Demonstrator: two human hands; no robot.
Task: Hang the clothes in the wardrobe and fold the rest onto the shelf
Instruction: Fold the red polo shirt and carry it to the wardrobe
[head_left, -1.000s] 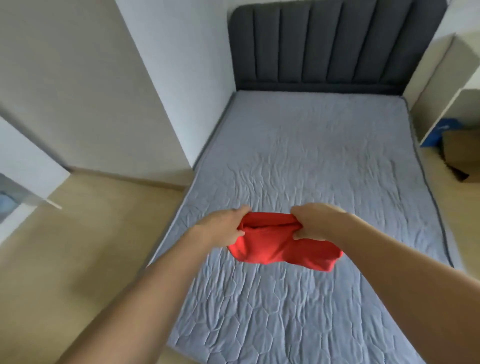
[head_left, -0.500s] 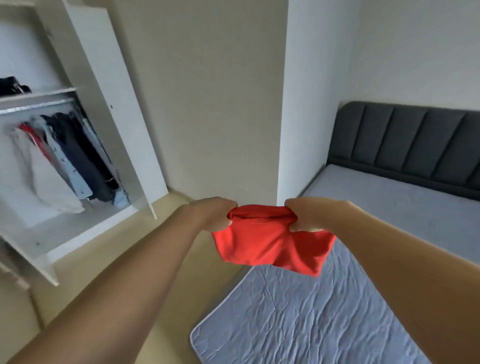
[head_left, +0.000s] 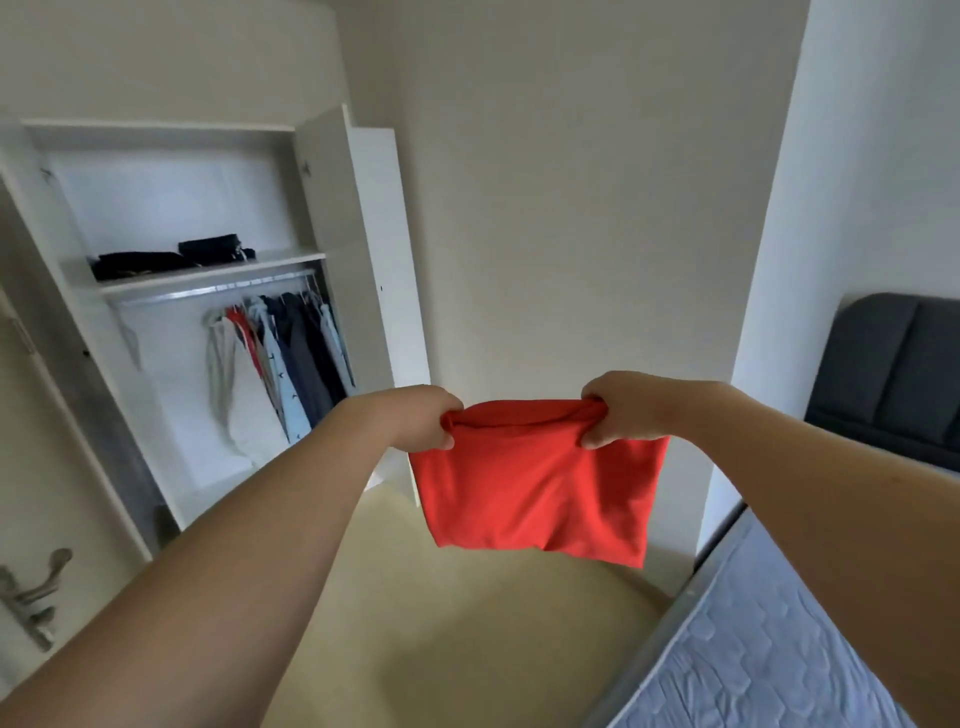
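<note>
A folded red garment (head_left: 540, 488) hangs in the air, well to the right of the open wardrobe (head_left: 171, 322) and apart from it. The left hand (head_left: 423, 421) grips its upper left corner, fingers curled round the cloth; the right hand (head_left: 621, 413) pinches the upper right corner the same way. Inside the wardrobe, clothes hang on a rail (head_left: 218, 291) (mostly blues and whites, one red), and dark folded items (head_left: 171, 257) lie on the shelf (head_left: 208, 273) just above it. Far right of the wardrobe, a bed (head_left: 769, 660) corner shows.
</note>
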